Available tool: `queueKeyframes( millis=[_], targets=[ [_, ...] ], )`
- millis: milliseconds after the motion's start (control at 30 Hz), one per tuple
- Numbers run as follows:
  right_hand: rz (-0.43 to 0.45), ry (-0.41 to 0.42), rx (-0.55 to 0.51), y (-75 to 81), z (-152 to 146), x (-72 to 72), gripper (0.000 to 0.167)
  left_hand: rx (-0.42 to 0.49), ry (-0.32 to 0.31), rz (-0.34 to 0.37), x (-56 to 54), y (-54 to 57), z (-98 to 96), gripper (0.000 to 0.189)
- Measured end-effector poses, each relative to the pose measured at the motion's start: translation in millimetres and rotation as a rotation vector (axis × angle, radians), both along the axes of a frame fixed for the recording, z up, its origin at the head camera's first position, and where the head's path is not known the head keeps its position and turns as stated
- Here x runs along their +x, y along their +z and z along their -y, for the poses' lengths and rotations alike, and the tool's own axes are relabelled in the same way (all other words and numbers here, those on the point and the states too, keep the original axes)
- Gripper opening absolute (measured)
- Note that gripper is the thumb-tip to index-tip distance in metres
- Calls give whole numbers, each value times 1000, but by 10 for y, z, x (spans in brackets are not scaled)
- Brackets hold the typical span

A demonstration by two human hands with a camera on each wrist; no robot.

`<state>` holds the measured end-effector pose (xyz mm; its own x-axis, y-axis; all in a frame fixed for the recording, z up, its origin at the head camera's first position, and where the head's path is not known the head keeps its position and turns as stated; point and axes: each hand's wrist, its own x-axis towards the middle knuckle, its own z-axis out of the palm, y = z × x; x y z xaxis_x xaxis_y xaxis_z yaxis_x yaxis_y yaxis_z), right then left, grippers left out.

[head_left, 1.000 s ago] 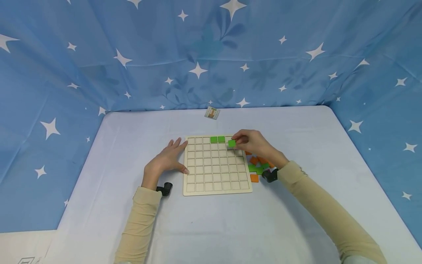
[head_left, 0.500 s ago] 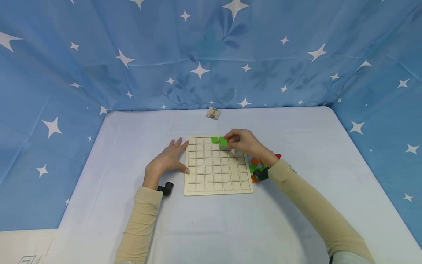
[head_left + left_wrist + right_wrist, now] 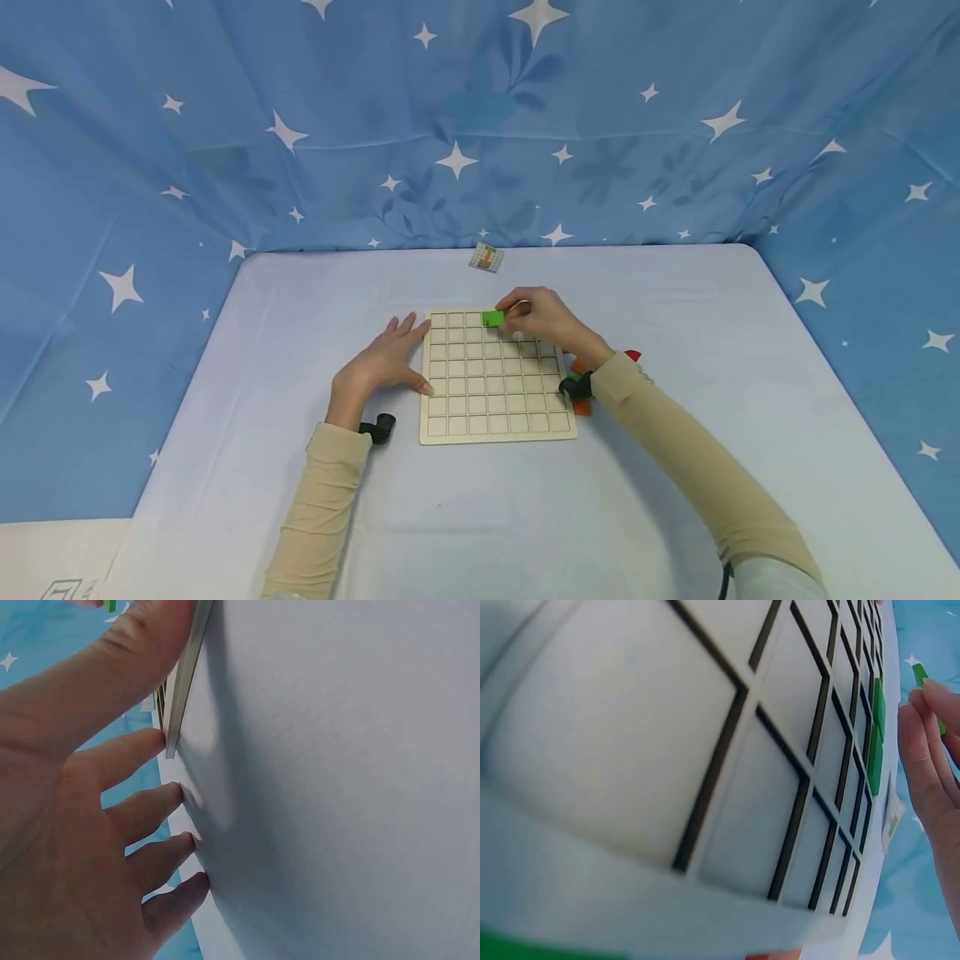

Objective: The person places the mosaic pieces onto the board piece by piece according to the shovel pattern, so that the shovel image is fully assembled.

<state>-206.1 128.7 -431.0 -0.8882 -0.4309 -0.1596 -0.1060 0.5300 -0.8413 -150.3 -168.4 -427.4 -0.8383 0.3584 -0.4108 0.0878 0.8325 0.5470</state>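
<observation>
My right hand (image 3: 542,318) pinches a green square tile (image 3: 919,673) between thumb and fingers, above the far edge of a pale wooden grid board (image 3: 487,383). Two green tiles (image 3: 875,759) sit in the board's far row in the right wrist view. From the head, my fingers partly cover that green patch. My left hand (image 3: 384,354) lies at the board's left side with fingers spread. Its thumb (image 3: 142,645) and index finger touch the board edge, while the other fingertips rest on the cloth.
Under my right wrist, partly hidden, are loose pieces, including an orange tile (image 3: 582,407) and a red piece (image 3: 633,355). A small patterned card (image 3: 486,257) lies behind the board. A blue starry curtain (image 3: 480,125) borders the white table (image 3: 480,517).
My right hand has moved left along the far row, carrying the green tile from the right part of the board toward the placed green tiles. My left hand stays put.
</observation>
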Motion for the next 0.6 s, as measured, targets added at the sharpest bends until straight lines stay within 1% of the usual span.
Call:
queueKeyframes(
  millis=[267,400,600],
  targets=[
    [-6,5,53,-34,128,-83,24,3,3,10,-4,-3,0,116],
    [0,6,59,-38,171,-107,23,-2,5,10,-5,-17,-7,117],
    [-6,39,62,-64,223,-152,25,-8,14,10,-14,-19,-19,117]
  ],
)
